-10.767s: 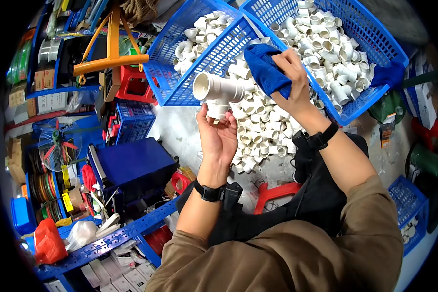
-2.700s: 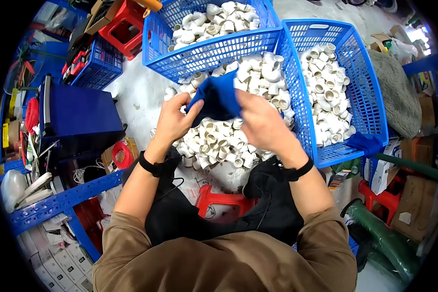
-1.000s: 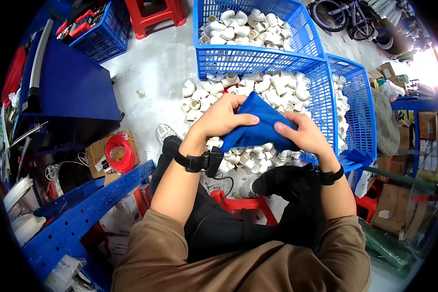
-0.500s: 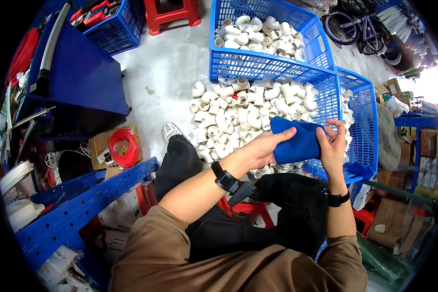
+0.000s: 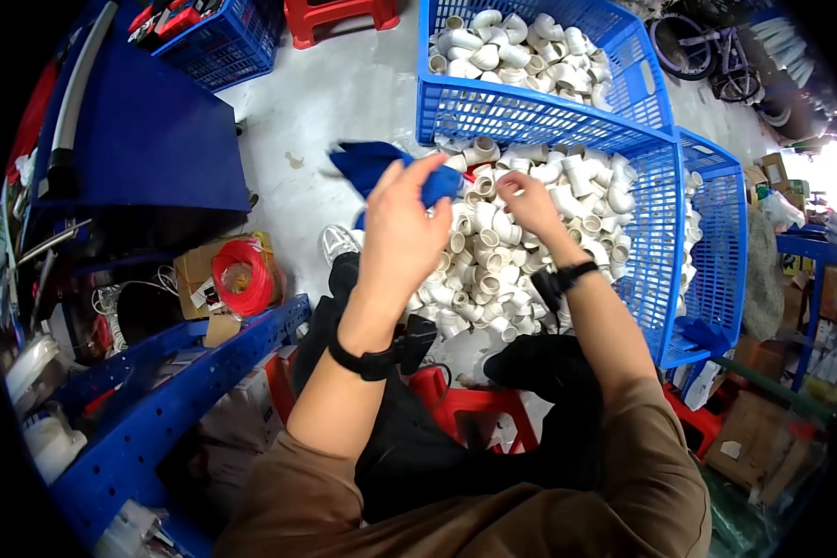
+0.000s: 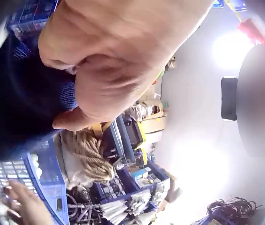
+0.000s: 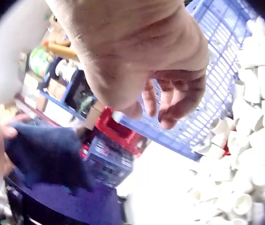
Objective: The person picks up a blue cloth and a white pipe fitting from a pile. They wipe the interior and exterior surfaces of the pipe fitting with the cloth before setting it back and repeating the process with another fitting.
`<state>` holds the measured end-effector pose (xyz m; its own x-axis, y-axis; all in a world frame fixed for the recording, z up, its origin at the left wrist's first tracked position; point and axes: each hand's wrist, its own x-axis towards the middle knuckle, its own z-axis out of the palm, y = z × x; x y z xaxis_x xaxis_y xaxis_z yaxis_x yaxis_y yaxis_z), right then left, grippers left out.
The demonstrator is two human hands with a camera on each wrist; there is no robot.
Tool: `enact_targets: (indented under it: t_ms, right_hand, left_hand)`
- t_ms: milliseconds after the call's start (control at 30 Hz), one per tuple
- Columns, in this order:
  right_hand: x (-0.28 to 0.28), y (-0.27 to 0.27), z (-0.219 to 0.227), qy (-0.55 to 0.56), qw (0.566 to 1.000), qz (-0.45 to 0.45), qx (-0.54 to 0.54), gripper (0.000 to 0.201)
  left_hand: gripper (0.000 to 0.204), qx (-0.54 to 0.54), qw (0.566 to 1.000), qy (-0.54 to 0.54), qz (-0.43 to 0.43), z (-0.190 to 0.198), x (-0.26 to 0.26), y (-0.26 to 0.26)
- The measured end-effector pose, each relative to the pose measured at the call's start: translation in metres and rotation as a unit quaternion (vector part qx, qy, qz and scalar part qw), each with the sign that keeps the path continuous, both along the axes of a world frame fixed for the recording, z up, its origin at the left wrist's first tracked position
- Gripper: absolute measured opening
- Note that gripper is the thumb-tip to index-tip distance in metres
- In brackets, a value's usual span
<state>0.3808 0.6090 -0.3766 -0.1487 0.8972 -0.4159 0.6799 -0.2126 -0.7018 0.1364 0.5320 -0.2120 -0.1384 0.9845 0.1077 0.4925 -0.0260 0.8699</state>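
The left hand (image 5: pixel 402 232) grips a dark blue cloth (image 5: pixel 363 169) that hangs out past its fingers, over the floor beside the fittings. In the left wrist view the thumb and curled fingers of this hand (image 6: pixel 109 65) lie against the cloth (image 6: pixel 24 103). To the right of it, the right hand (image 5: pixel 533 205) is above a heap of white pipe fittings (image 5: pixel 488 270), its fingers loosely bent and holding nothing. The right wrist view shows the same bent, empty fingers of the right hand (image 7: pixel 146 61), with the cloth (image 7: pixel 50 154) away to the left.
Behind the heap stands a blue crate (image 5: pixel 549 113) of white fittings, with another blue crate (image 5: pixel 711 242) on the right. A red stool (image 5: pixel 470 400) is between the legs. At left are a dark blue cabinet (image 5: pixel 158 130) and a blue perforated beam (image 5: pixel 167 418).
Half a second ago both hands held the cloth above the heap's right part. The right hand has let go and moved left; the left hand has carried the cloth leftward.
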Motion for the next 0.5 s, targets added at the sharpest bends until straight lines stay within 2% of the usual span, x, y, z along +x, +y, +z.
enact_targets:
  t_ms: [67,133,167,200,267,300,333,433,467,500]
  right_hand:
    - [-0.031,0.011,-0.056,-0.137,0.987,0.083,0.013,0.033]
    - [-0.054,0.007,-0.083,-0.202,0.967,0.154,0.021,0.033]
    - [-0.064,0.009,-0.101,-0.238,0.957,0.166,0.001,0.036]
    - [-0.074,0.011,-0.119,-0.261,0.951,0.163,-0.033,0.039]
    - [-0.09,0.008,-0.152,-0.277,0.951,0.133,-0.03,0.044]
    - [-0.096,0.008,-0.17,-0.28,0.952,0.118,-0.029,0.047]
    - [-0.093,0.007,-0.204,-0.274,0.954,0.121,0.014,0.05]
    - [-0.101,0.016,-0.228,-0.277,0.958,0.076,-0.026,0.059]
    - [-0.105,0.019,-0.233,-0.276,0.958,0.078,-0.03,0.059]
    - [-0.108,0.022,-0.236,-0.288,0.954,0.08,-0.034,0.061]
  left_hand:
    - [0.039,-0.015,0.999,0.035,0.037,-0.003,-0.017,0.002]
    - [0.039,-0.007,0.996,0.059,0.067,-0.014,-0.031,0.004]
    - [0.039,-0.011,0.997,0.033,0.062,-0.015,-0.037,0.006]
    - [0.039,-0.014,0.997,0.037,0.064,-0.013,-0.04,0.007]
    - [0.039,-0.087,0.993,0.053,0.062,-0.01,-0.045,0.008]
    - [0.038,-0.07,0.995,0.05,0.052,-0.016,-0.046,0.008]
    - [0.043,-0.124,0.988,0.07,0.053,-0.017,-0.046,0.008]
    - [0.054,-0.158,0.982,0.097,0.036,-0.028,-0.043,0.008]
    - [0.059,-0.222,0.971,0.081,0.039,-0.026,-0.041,0.009]
    - [0.066,-0.227,0.969,0.095,0.013,-0.027,-0.039,0.008]
